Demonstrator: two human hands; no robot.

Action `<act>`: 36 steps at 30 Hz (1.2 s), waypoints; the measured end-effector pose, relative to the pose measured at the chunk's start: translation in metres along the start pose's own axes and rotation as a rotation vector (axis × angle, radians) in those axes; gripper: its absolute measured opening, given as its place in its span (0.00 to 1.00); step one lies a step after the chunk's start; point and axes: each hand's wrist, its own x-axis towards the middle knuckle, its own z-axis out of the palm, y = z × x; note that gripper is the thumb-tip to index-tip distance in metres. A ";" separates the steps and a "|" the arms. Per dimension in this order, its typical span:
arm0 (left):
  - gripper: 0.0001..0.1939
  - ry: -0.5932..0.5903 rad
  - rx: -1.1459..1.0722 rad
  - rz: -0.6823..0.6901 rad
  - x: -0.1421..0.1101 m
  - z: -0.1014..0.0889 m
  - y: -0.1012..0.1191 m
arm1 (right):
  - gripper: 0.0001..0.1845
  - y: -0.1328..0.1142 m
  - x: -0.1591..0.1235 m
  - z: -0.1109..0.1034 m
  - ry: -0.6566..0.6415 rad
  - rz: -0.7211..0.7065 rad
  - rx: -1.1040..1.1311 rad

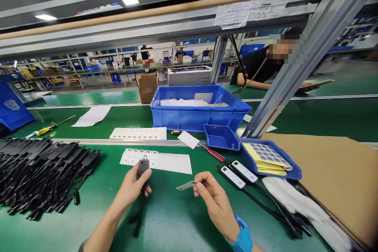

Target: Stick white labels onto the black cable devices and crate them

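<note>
My left hand (134, 186) is closed around a small black box-shaped device (144, 165) with a metal loop at its top, its black cable hanging below. To the right, my right hand (213, 201) pinches a thin, pale grey label (186, 185) between thumb and fingers. The label is apart from the device. Just behind the device lies a white label sheet (174, 162) with several labels along its left part. Two similar devices with white faces (233, 176) rest right of my right hand, their cables running toward the lower right.
Many black cabled devices (44, 165) lie piled at left. A blue bin (201, 120) with white papers stands behind, beside a small blue tray (223, 138) and a tray of yellow-backed sheets (265, 159). A red screwdriver (215, 153) lies nearby. A metal post (301, 63) slants up; a co-worker sits beyond.
</note>
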 end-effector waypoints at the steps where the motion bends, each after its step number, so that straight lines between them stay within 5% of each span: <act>1: 0.21 -0.070 -0.219 -0.006 -0.004 0.016 0.003 | 0.13 0.000 0.001 -0.001 0.007 0.000 0.009; 3: 0.20 -0.197 -0.573 -0.050 -0.014 0.042 0.009 | 0.14 -0.002 0.002 -0.002 0.025 0.004 0.025; 6: 0.21 -0.363 -0.796 -0.132 -0.029 0.061 0.015 | 0.13 -0.006 0.005 -0.005 0.048 0.050 0.065; 15: 0.33 -0.610 -0.936 -0.183 -0.046 0.069 0.022 | 0.13 -0.013 0.006 0.003 -0.011 0.204 0.075; 36: 0.42 -0.639 -0.853 -0.159 -0.053 0.073 0.019 | 0.09 -0.019 -0.002 0.008 -0.005 0.222 -0.045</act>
